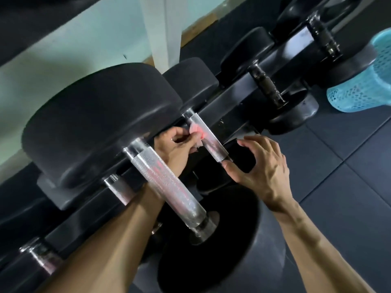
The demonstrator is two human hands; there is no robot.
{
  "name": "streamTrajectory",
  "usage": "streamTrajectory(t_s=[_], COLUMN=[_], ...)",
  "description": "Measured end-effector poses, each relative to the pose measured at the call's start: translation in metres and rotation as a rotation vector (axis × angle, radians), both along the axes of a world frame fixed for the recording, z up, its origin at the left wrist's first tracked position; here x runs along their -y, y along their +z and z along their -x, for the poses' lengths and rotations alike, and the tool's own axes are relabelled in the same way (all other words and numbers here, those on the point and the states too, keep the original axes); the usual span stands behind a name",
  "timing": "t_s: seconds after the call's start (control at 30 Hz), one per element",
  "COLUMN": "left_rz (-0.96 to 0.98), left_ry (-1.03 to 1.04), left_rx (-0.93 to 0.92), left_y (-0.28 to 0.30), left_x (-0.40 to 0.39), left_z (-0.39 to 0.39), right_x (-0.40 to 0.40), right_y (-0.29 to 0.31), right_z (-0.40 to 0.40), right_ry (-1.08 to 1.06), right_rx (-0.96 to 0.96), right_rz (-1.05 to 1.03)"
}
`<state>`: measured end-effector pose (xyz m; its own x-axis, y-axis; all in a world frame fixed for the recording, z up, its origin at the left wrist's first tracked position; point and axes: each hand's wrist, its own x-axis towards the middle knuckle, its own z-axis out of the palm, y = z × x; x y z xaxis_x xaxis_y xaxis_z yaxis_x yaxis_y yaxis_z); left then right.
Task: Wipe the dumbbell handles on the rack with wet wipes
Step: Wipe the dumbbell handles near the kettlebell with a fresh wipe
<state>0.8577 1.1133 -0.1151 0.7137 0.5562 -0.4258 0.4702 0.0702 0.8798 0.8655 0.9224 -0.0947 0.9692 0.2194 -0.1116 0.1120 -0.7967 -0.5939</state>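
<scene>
Wet wipe [195, 134]: small crumpled wad, pinkish-white, pressed against the upper end of a knurled chrome dumbbell handle [208, 137], just right of frame centre. Left hand [174, 144] pinches the wipe, fingers curled round it, reaching in from 7 o'clock behind the nearer, larger handle [167, 182]. Right hand [258, 163] sits at 4 o'clock of the wipe; fingers apart and loosely arched, thumb tip at the lower end of the handle being wiped, gripping nothing. Contact there cannot be confirmed.

Rack [237, 89]: black, runs diagonally from 8 o'clock to 1 o'clock, dumbbells resting across it. Two darker handles lie toward 1 o'clock [267, 84] and [324, 38]; two more chrome stubs toward 8 o'clock [118, 190] and [41, 255].

Progress, judged: wipe is at the top end of one handle, so this stroke looks barely begun. No visible wetness distinguishes cleaned handles from uncleaned; count done cannot be told. At least this handle's length remains.

Outward: blue mesh basket [364, 81] at 3 o'clock on the dark floor mats [347, 157].
</scene>
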Motion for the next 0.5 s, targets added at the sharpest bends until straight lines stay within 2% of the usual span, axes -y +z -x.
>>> streamTrajectory(t_s=[0.13,0.2,0.37,0.4,0.5], left_rz=[0.080,0.057,-0.047,-0.036,-0.005], left_ry=[0.150,0.166,-0.177,-0.140,0.160], left_rx=[0.043,0.046,-0.065,-0.047,0.058], left_y=[-0.005,-0.009,-0.018,-0.015,-0.008], left_x=[0.001,0.005,0.026,0.026,0.018], left_z=[-0.008,-0.011,-0.003,-0.005,-0.021], right_x=[-0.002,-0.002,-0.002,-0.002,-0.002], right_y=[-0.007,-0.008,-0.009,-0.010,-0.011], right_z=[0.000,0.001,0.000,0.000,0.001], right_ry=[-0.061,-0.067,-0.068,-0.070,-0.077], right_rx=[0.078,0.095,0.126,0.135,0.152], right_rz=[0.000,-0.003,0.003,0.002,-0.002])
